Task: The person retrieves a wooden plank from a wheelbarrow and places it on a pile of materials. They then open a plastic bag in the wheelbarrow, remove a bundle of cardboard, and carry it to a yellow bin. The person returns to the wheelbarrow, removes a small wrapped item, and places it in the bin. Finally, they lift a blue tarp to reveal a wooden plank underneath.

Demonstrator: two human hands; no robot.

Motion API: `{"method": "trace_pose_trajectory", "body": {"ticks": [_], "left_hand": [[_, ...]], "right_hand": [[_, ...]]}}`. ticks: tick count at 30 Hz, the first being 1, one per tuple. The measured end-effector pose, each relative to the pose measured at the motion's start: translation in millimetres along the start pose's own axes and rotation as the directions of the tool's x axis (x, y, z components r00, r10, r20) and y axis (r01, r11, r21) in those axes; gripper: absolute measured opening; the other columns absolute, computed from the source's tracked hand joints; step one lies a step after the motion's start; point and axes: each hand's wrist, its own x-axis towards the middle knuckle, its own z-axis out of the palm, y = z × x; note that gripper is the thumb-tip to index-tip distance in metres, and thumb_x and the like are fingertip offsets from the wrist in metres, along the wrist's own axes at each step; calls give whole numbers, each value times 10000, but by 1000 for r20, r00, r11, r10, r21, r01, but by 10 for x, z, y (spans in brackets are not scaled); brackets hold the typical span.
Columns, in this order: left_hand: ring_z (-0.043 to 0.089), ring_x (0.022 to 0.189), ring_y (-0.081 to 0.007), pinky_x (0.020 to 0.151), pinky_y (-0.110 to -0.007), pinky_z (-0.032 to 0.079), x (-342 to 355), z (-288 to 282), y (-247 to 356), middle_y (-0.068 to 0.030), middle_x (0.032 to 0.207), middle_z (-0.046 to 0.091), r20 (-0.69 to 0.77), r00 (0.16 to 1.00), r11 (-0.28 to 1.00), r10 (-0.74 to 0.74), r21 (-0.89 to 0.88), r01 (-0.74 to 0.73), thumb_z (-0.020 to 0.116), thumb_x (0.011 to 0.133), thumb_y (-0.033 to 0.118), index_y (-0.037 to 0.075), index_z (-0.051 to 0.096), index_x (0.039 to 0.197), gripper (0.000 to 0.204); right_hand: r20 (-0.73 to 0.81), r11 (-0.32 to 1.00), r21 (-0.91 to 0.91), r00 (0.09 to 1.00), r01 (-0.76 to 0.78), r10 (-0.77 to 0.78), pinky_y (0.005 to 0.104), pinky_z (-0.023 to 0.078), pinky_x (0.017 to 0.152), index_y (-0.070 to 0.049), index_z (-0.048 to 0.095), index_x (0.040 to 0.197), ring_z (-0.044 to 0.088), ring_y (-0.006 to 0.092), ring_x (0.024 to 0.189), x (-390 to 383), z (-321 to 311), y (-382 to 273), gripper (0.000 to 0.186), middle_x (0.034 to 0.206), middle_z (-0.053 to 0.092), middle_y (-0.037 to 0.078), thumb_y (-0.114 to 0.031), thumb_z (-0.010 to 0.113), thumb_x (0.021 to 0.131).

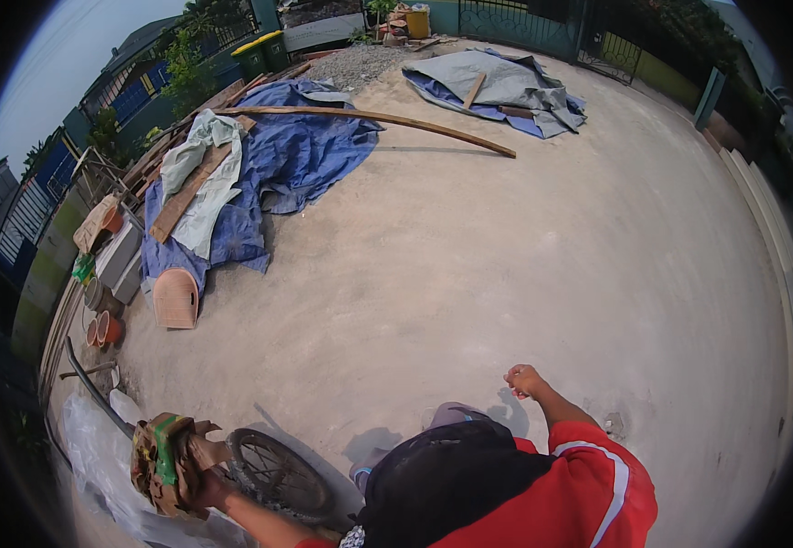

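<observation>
One crumpled paper sack (pixel 161 464), lower left of frame, gripped at lower right edge by left hand (pixel 211 490), partly hidden. Probably light, soft, easily torn; thick bunched folds best hold. Right hand (pixel 525 380), lower right of centre, curled; cannot tell if fully closed.

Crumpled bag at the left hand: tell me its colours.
The crumpled bag is brown with a green patch, best seen in the head view.

1 crumpled brown sack (pixel 167 461), green-banded, bunched up, left of spoked wheel (pixel 279 473).
</observation>
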Motion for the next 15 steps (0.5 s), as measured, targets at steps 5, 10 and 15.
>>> {"method": "trace_pose_trajectory", "body": {"ticks": [5, 10, 15], "left_hand": [[340, 1308, -424, 1112, -588, 227, -491, 601, -1500, -243, 1413, 377, 142, 971, 982, -190, 10, 191, 574, 777, 215, -73, 379, 1357, 676], [280, 1347, -428, 1126, -596, 183, -1214, 1203, -3020, -266, 1447, 305, 336, 810, 870, -481, 69, 488, 573, 687, 47, -66, 281, 1409, 787], [258, 1366, -407, 1137, -586, 150, -1438, 1262, -4724, -223, 1473, 287, 449, 644, 752, -619, 101, 652, 618, 658, 39, -1, 266, 1437, 856]], "right_hand": [[-219, 968, 246, 976, 57, -2, 264, 457, 446, -62, 553, 1086, 544, 117, 530, 144, -1180, -275, 289, 774, 597, 52, -208, 649, 856], [-311, 902, 360, 942, 238, -124, 248, 464, 490, -22, 504, 1241, 558, 107, 587, 507, -2074, -827, 439, 846, 604, 59, -202, 640, 865], [-384, 894, 282, 895, 349, -228, 252, 465, 510, -37, 483, 1291, 565, 113, 611, 1254, -2995, -1256, 484, 859, 598, 63, -206, 642, 866]]}}
